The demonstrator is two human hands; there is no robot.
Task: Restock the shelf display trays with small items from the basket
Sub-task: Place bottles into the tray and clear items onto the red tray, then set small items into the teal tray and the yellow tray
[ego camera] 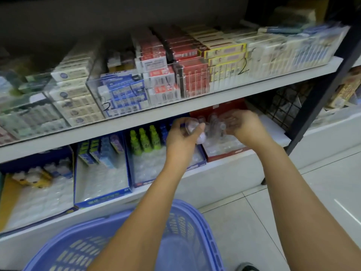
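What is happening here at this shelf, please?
A person is restocking the lower shelf. The left-hand grip holds a small clear item with a white end, while the right-hand grip touches a cluster of similar clear items over the red cardboard display tray; blur hides whether it grasps them. A purple plastic basket stands below, before the shelf.

The upper shelf board point(136, 122) overhangs the red tray point(228, 155); my left hand point(181, 137) and right hand point(246, 128) enter from the front. The wire grid point(281, 106) closes the right side. Green bottles point(144, 138) fill the blue tray's point(144, 183) rear; its front is open.
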